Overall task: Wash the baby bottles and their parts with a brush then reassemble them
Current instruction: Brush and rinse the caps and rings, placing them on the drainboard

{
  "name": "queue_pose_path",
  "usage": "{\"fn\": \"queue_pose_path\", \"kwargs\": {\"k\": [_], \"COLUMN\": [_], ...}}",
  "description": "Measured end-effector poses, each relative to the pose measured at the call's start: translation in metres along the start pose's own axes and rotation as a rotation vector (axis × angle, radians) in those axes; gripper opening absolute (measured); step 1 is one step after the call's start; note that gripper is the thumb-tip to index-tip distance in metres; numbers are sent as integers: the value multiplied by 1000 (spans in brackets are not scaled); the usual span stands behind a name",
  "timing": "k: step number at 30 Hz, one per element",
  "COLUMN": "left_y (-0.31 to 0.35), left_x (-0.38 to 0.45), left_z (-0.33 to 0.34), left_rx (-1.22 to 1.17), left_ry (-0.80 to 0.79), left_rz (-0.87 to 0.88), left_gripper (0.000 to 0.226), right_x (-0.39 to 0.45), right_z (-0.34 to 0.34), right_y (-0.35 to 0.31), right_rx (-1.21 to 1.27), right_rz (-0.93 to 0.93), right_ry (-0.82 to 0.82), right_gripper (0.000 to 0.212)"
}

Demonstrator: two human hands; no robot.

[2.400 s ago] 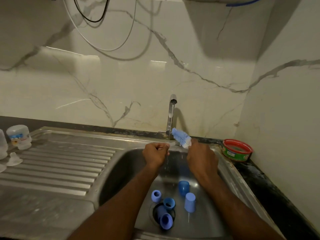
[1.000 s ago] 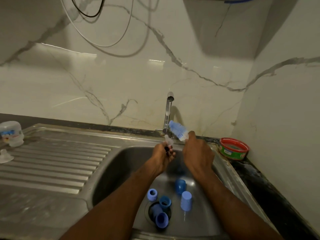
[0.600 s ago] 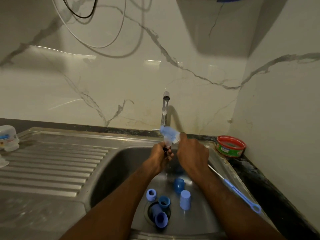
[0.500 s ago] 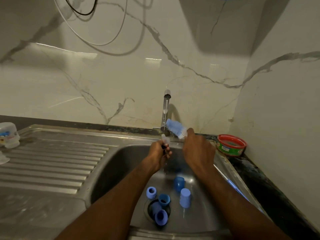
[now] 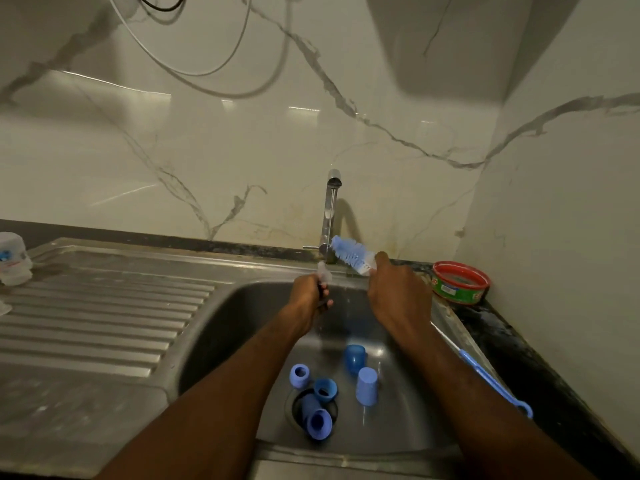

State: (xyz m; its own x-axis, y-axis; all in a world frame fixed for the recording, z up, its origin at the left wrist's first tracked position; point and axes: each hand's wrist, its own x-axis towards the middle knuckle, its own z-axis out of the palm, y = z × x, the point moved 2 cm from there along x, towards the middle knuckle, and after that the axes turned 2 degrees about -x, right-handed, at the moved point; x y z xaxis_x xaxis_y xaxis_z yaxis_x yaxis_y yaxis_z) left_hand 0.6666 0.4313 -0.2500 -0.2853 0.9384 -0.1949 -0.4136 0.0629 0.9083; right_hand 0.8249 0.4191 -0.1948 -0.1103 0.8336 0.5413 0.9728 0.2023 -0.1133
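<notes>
Setting: white marble-look wall panels with grey veins behind a stainless steel sink (image 5: pixel 242 306) with a ribbed draining board (image 5: pixel 104 306) on its left; loose cables hang on the wall above.
Tap: the tap (image 5: pixel 330 209) stands at the back rim of the basin; a thin stream appears to run down onto the left hand, though blur makes it hard to confirm.
Left hand: the left hand (image 5: pixel 308 299) is curled round a small clear teat (image 5: pixel 322 271), held under the spout with the tip upward.
Right hand: the right hand (image 5: pixel 398 296) grips the bottle brush (image 5: pixel 351 254) just below its blue bristle head; the long handle runs back under the forearm and ends in a loop (image 5: pixel 523 408) over the right rim.
Parts in basin: five blue caps and rings (image 5: pixel 367 386) lie on the basin floor, two of them at the drain opening (image 5: pixel 313 410).
Washed items: a clear bottle with a printed picture (image 5: pixel 12 258) stands on the far left of the draining board.
Risk, slip: the wet teat is small and soft; a loose pinch could drop it toward the drain.
Risk, drain: the parts at the opening may block outflow or lodge in it.
Risk, brush: the head looks wide for the teat; forcing it could tear the tip.
Risk, handle: a backward swing of the long handle could strike the red-rimmed tub (image 5: pixel 460 282) on the counter.
Writing: the tub has a green label with a white patch; its text is too small to read. The bottle print is not legible.
</notes>
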Motion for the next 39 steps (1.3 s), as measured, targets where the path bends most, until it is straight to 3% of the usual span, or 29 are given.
{"fn": "queue_pose_path", "kwargs": {"k": [7,11,14,18,20,23,26,30,33,39], "left_y": [-4,0,1,-3,-3,-1,0,0,-1,-2], "left_x": [-3,-4,-5,0,-1,2,-1,-1,0,-4], "left_z": [-2,0,2,-2,-1,1,-1,-4,-8,-6], "left_rx": [-4,69,72,126,235,482,665,565,527,456], "left_ry": [-29,-104,-17,82,110,105,73,145,163,46], "left_rz": [-18,60,36,20,17,185,363,359,345,363], "left_gripper": [19,20,25,23,30,36,27,31,31,30], "right_x": [-16,-10,-6,-18,-24,-20,-14,-13,-18,-18], "right_z": [7,3,-5,-8,0,1,-5,-12,-10,5], "right_y": [-19,-6,4,-17,-30,-31,-18,-1,-11,-27], "right_rx": [132,100,156,160,142,116,132,157,137,94], "right_rz": [-79,-7,35,-55,-75,-8,45,41,17,46], "right_ry": [-149,-184,-234,-82,-139,-223,-190,-228,-168,-124], "right_gripper": [32,26,34,31,31,35,28,34,33,33]}}
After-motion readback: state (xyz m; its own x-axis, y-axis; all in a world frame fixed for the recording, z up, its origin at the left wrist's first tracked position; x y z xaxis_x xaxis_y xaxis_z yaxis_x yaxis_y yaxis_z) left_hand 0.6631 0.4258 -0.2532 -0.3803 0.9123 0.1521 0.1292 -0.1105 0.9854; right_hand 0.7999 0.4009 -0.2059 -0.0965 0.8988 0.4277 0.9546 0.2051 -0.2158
